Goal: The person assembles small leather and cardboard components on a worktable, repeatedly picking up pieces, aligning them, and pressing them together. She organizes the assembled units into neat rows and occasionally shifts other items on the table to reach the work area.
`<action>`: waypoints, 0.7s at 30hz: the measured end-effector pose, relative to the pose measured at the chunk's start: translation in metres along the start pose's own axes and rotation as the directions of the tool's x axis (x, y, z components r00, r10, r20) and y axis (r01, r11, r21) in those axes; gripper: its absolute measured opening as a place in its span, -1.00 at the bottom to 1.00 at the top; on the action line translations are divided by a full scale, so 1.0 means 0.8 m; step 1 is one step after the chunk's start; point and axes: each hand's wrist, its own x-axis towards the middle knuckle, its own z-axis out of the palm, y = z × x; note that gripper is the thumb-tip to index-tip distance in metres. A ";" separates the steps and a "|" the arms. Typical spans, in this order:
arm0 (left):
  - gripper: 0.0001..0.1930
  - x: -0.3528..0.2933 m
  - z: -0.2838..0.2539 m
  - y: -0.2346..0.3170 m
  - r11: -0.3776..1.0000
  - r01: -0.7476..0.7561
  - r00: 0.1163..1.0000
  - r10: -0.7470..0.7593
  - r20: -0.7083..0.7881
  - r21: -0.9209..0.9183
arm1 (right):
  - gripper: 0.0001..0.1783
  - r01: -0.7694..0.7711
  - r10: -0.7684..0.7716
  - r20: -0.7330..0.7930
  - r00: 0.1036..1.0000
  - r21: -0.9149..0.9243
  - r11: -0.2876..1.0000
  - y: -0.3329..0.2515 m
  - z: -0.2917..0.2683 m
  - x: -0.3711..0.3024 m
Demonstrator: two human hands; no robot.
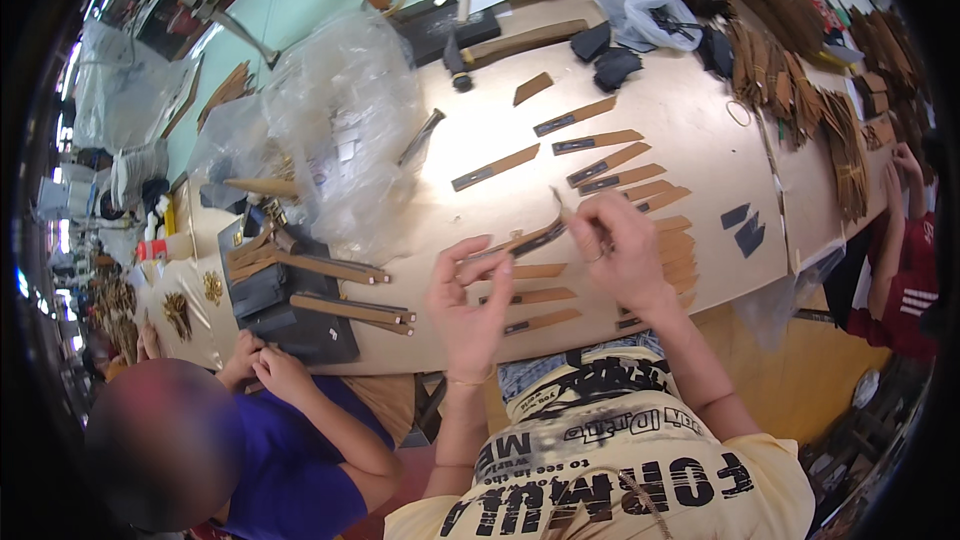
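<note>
From my end I see a small clear bag (630, 14) with dark pieces (672, 24) inside, far across the table (420, 205); what the large crumpled bag (345, 90) holds, I cannot tell. The strip (540, 240), slim, brown, dark along one face and slightly bent, is up between the left hand (472, 302) and right hand (618, 252), fingertips pinching it at each end.

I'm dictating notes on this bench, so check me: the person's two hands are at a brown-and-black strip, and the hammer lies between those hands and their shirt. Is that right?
Not quite: the hammer lies on the far side of the hands, away from the shirt, as the head view shows. The left hand and right hand are indeed at a brown-and-black strip.
</note>
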 end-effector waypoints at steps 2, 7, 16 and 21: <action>-0.69 0.005 -0.015 -0.014 0.999 -0.037 0.999 0.037 -0.002 0.028 | -0.85 0.005 -0.013 -0.140 0.990 -0.059 0.998 0.019 -0.020 0.004; -0.69 0.048 -0.063 -0.066 0.997 -0.035 0.998 0.038 -0.046 0.075 | -0.85 -0.288 0.109 -0.637 0.763 -0.184 0.940 0.098 -0.145 -0.040; -0.75 0.075 -0.088 -0.135 0.711 -0.207 0.944 0.325 -0.054 0.672 | -0.66 -0.227 0.480 -0.876 0.040 0.460 0.859 0.390 -0.416 -0.300; -0.75 0.041 -0.082 -0.121 0.674 -0.176 0.962 0.272 -0.019 0.718 | -0.57 -0.699 0.894 -0.416 0.166 0.590 0.404 0.552 -0.395 -0.414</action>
